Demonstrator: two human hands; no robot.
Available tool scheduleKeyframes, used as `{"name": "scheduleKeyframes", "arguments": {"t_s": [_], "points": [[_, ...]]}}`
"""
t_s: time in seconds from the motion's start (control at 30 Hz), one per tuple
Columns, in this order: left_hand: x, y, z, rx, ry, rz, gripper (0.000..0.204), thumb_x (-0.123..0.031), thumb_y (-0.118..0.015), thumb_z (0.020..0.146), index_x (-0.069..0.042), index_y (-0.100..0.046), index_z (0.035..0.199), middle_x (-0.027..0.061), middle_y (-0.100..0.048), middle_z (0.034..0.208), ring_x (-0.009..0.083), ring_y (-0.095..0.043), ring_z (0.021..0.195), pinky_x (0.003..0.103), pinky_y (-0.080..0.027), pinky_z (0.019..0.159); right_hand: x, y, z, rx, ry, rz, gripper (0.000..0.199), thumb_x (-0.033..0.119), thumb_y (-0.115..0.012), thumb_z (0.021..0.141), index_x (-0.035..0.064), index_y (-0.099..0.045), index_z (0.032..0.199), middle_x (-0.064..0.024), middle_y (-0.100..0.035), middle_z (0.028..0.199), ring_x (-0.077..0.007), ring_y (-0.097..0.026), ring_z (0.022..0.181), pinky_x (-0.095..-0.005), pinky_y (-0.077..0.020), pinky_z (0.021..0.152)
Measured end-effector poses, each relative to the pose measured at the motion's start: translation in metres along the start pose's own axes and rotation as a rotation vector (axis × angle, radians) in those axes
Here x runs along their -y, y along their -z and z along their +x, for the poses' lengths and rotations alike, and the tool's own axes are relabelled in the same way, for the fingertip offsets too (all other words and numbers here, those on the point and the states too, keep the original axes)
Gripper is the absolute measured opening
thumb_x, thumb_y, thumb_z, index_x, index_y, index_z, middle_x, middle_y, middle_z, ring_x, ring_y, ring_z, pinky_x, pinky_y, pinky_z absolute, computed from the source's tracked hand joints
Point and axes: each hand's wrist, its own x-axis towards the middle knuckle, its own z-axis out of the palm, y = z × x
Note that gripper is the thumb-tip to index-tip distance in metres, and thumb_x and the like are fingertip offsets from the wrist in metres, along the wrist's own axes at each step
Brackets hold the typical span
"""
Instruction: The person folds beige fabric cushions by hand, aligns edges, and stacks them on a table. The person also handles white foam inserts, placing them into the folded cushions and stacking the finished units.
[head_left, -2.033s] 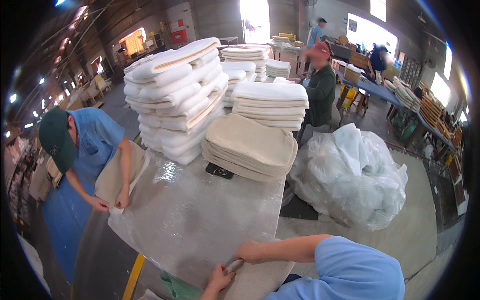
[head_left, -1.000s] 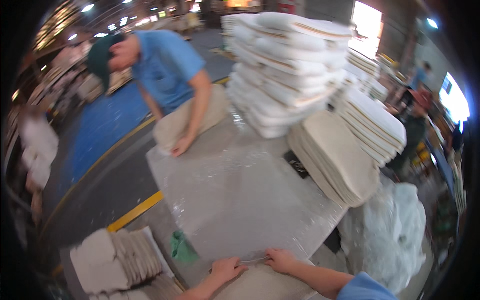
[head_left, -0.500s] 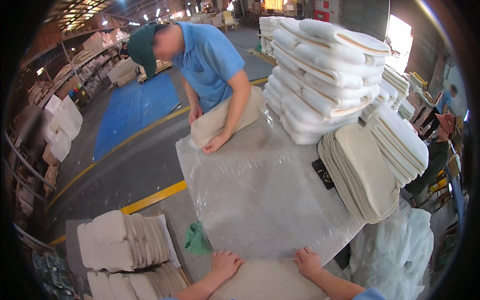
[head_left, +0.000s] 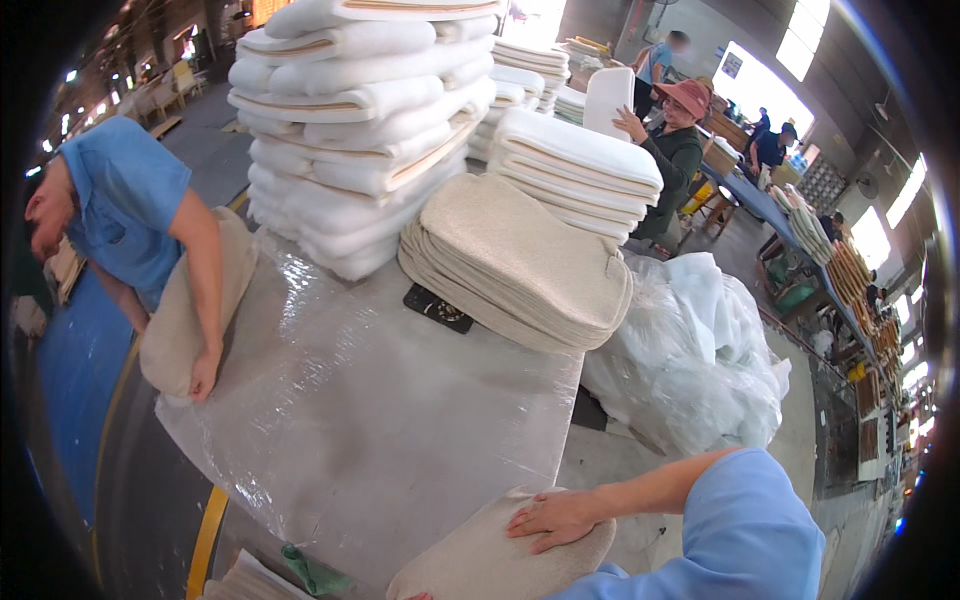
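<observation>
A beige, fabric-covered cushion point(head_left: 470, 555) lies before me at the near edge of the plastic-covered table point(head_left: 400, 420). My right hand point(head_left: 555, 518) rests flat on top of it, fingers spread. Of my left hand point(head_left: 420, 596) only a sliver shows at the lower edge, by the cushion's near left side; its fingers are mostly hidden. Across the table to the left, a co-worker in a blue shirt point(head_left: 125, 190) has both hands at another beige cushion point(head_left: 205, 300).
Stacked beige covers point(head_left: 520, 260) lie at the table's far right beside a small black object point(head_left: 437, 308). Behind them rise white padding pads point(head_left: 360, 130). Clear plastic bags point(head_left: 700, 350) bulge at right. A green cloth point(head_left: 315, 570) sits low left. Another person point(head_left: 675, 150) holds a white pad.
My view has swung to the right. My right hand has moved from the cushion's far edge to lie flat on its top; my left hand has nearly left the picture.
</observation>
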Motion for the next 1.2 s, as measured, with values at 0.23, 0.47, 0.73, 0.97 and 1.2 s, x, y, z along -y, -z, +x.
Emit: {"name": "scheduleKeyframes", "arguments": {"t_s": [0.23, 0.47, 0.73, 0.97, 1.2], "points": [[0.012, 0.002, 0.007, -0.042, -0.006, -0.045, 0.041, -0.018, -0.059, 0.104, 0.002, -0.063, 0.139, 0.0265, -0.064, 0.141, 0.0429, -0.059, 0.134, 0.047, -0.044, 0.117, -0.013, -0.002, 0.015, -0.067, 0.069, 0.057, 0.071, 0.053, -0.046, 0.109, 0.0039, -0.045, 0.160, -0.0142, -0.043, 0.166, -0.0295, -0.037, 0.155, -0.0493, -0.0288, 0.126], [0.026, -0.010, 0.007, -0.071, -0.071, 0.050, 0.041, -0.021, -0.060, 0.104, 0.002, -0.064, 0.138, 0.0262, -0.066, 0.138, 0.0426, -0.062, 0.131, 0.048, -0.047, 0.115, -0.016, -0.016, 0.013, -0.187, 0.117, 0.053, 0.064, 0.048, -0.053, 0.107, 0.0042, -0.052, 0.154, -0.0141, -0.051, 0.160, -0.0310, -0.043, 0.150, -0.0488, -0.0326, 0.124], [0.006, 0.004, -0.004, -0.436, 0.443, -0.024, 0.035, -0.020, -0.061, 0.103, 0.003, -0.070, 0.128, 0.0265, -0.072, 0.126, 0.0407, -0.067, 0.120, 0.047, -0.051, 0.107, -0.021, -0.020, 0.004, -0.543, -0.239, 0.299, 0.052, 0.042, -0.060, 0.104, 0.0078, -0.062, 0.143, -0.0151, -0.064, 0.141, -0.0333, -0.066, 0.118, -0.0484, -0.0519, 0.102], [0.008, 0.009, -0.002, -0.626, 0.440, -0.289, 0.041, -0.013, -0.059, 0.103, 0.002, -0.056, 0.141, 0.0221, -0.064, 0.138, 0.0352, -0.061, 0.129, 0.045, -0.047, 0.112, -0.013, -0.052, -0.058, -0.616, -0.700, 1.044, 0.062, 0.049, -0.065, 0.104, 0.0128, -0.056, 0.153, -0.0199, -0.060, 0.148, -0.0315, -0.062, 0.130, -0.0434, -0.0495, 0.108], [-0.076, 0.062, -0.012, -0.567, 0.008, -0.836, 0.056, -0.005, -0.057, 0.103, 0.001, -0.040, 0.156, 0.0176, -0.054, 0.153, 0.0289, -0.054, 0.141, 0.044, -0.041, 0.120, -0.018, -0.032, -0.065, -0.924, -0.275, 1.096, 0.084, 0.062, -0.056, 0.105, 0.0000, -0.042, 0.160, -0.0163, -0.056, 0.154, -0.0297, -0.053, 0.140, -0.0460, -0.0461, 0.113]]}}
